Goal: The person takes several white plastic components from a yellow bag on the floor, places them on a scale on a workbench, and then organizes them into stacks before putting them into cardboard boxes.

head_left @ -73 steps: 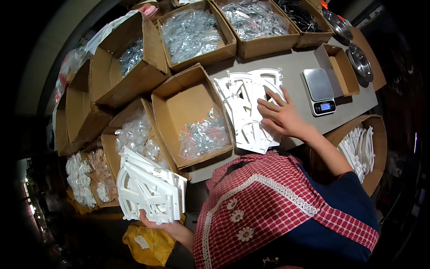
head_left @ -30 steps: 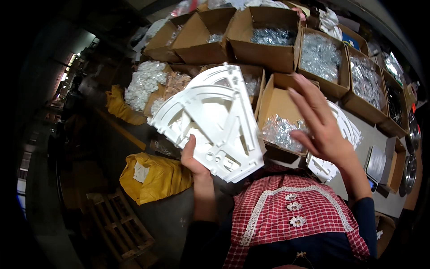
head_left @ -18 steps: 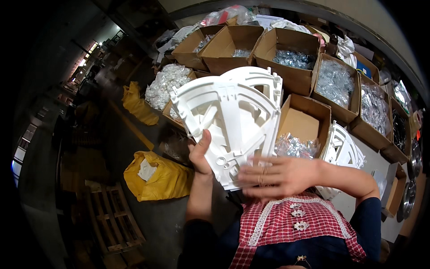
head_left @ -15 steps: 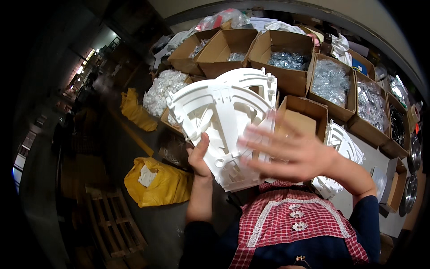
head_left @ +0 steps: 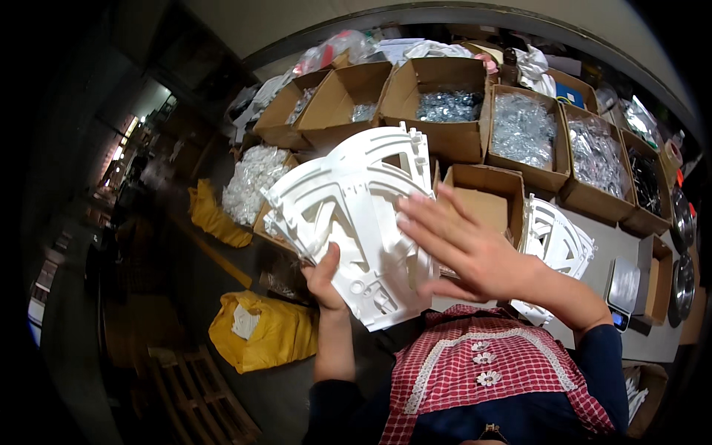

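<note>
Head view | my left hand [head_left: 326, 276] grips white plastic frames [head_left: 356, 230] at their 7 o'clock corner | right hand [head_left: 463, 248] spread flat on top | best to square the edges before lifting

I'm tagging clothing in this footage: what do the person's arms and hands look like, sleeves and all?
Both hands, left hand and right hand, are bare: no gloves, no visible rings or watch. Dark navy sleeves are pushed up, leaving both forearms uncovered. A red-and-white checked apron covers the chest.

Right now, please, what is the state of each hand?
Left hand: closed, gripping the stack of white plastic frames at its lower edge.
Right hand: open, fingers spread, flat against the stack's right side.
</note>
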Available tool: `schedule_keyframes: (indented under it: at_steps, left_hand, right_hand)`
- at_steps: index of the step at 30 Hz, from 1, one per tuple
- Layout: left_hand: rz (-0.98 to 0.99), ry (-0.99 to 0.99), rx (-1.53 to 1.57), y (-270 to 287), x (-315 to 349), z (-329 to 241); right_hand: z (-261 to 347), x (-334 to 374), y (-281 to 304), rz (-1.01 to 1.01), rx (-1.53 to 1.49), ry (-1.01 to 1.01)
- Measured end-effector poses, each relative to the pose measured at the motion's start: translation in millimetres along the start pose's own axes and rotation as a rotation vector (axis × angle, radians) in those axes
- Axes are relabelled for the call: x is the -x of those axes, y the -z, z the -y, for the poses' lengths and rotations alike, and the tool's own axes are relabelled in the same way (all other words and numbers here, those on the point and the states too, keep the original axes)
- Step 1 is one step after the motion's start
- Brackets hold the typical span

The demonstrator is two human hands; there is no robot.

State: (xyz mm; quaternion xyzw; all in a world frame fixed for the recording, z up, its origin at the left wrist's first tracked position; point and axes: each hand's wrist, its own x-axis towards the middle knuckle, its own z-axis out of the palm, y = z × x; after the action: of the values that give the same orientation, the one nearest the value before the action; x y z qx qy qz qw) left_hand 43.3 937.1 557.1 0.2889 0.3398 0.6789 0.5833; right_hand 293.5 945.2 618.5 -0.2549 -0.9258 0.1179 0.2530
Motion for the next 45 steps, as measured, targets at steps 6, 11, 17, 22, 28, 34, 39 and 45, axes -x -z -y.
schedule_keyframes:
  at_steps: [6, 11, 17, 22, 28, 34, 39, 45]
  left_hand:
    - [-0.004, -0.241, -0.128, -14, 6, 3]
    - [-0.236, -0.28, -0.191, 32, -5, -11]
    - [-0.256, -0.495, -0.327, 45, -12, -47]
    - [-0.334, -1.15, -1.048, 34, -7, -82]
    - [0.352, -1.272, -1.896, 132, 51, -74]
    - [0.315, -0.827, -1.983, 125, 79, -60]
    - [-0.492, -0.517, -0.952, 111, 91, -87]
    - [-0.46, -0.337, -0.009, 106, 121, -99]
  right_hand:
    - [-3, -13, -33, -0.178, 0.333, -0.232]
    - [2, 43, -19, -0.024, -0.109, -0.372]
    - [-14, 70, -11, -0.334, -0.109, -0.541]
    - [-21, 107, -7, -0.414, -0.081, -0.716]
    - [-28, 152, -46, -0.318, -0.355, -0.91]
    - [-39, 129, -53, -0.18, -0.544, -0.935]
    - [-22, 46, -46, -0.302, -0.493, -0.538]
    - [18, -40, -52, -0.249, -0.417, -0.05]
